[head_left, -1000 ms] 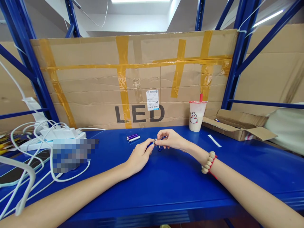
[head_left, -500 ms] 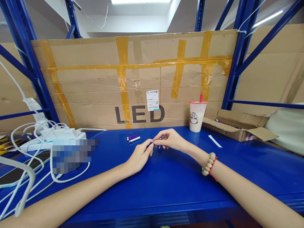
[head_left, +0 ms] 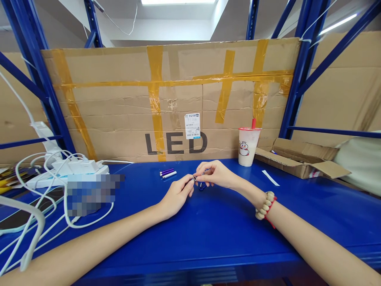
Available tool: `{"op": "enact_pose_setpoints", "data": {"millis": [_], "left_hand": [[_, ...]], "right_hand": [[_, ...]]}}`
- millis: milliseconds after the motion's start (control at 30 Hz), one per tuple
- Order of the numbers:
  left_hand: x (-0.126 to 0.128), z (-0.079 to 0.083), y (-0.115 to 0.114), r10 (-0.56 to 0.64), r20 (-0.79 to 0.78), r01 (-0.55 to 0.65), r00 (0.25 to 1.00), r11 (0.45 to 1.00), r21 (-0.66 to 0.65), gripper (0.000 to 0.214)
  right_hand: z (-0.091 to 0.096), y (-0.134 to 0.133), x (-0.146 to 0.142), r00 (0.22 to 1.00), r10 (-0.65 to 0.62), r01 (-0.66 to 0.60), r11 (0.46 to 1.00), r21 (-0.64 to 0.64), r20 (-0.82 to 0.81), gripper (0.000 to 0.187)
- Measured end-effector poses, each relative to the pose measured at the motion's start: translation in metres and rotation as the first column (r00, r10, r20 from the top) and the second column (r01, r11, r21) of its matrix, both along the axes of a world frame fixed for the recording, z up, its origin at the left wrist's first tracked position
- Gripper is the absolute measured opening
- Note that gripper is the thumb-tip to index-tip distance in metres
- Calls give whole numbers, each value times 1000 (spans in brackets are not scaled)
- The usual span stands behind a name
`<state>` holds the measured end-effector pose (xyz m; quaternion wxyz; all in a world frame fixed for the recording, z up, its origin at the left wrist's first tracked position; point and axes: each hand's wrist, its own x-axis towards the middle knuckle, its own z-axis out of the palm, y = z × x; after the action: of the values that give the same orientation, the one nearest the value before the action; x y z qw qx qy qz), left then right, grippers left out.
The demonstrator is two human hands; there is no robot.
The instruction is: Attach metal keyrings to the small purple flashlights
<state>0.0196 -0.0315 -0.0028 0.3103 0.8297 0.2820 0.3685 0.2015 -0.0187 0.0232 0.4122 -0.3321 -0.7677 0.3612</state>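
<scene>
Over the middle of the blue table, my left hand (head_left: 176, 198) and my right hand (head_left: 217, 174) meet at their fingertips. Both are closed in a pinch on a small metal ring (head_left: 194, 178). Under my right hand's fingers shows a small dark blue piece (head_left: 202, 186), perhaps a clip; the fingers cover most of it. Just beyond my left hand, a purple tube (head_left: 166, 172) and a silver tube (head_left: 169, 174) lie side by side.
A drink cup (head_left: 249, 147) with a red straw stands behind my right hand. To its right are a white strip (head_left: 270, 178) and an open cardboard box (head_left: 297, 163). White cables and a power strip (head_left: 74, 167) crowd the left, beside a phone (head_left: 29, 210). A large cardboard sheet (head_left: 125, 107) closes off the back.
The ring between my fingertips has turned slightly, and my right fingers have shifted a little on it. The whole view has moved slightly; the other things lie as before.
</scene>
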Motion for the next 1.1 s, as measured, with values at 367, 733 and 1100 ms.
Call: {"op": "enact_pose_setpoints", "data": {"millis": [367, 733, 1100], "left_hand": [[-2, -1, 1, 59, -112, -51, 992, 996, 67, 29], [-1, 1, 2, 56, -127, -47, 990, 996, 77, 30], [0, 3, 0, 75, -124, -65, 989, 994, 89, 28]], "right_hand": [[-5, 0, -3, 997, -26, 11, 983, 185, 77, 29], [-4, 1, 7, 943, -190, 60, 905, 421, 272, 15], [2, -6, 6, 902, -254, 64, 878, 475, 348, 13]]}}
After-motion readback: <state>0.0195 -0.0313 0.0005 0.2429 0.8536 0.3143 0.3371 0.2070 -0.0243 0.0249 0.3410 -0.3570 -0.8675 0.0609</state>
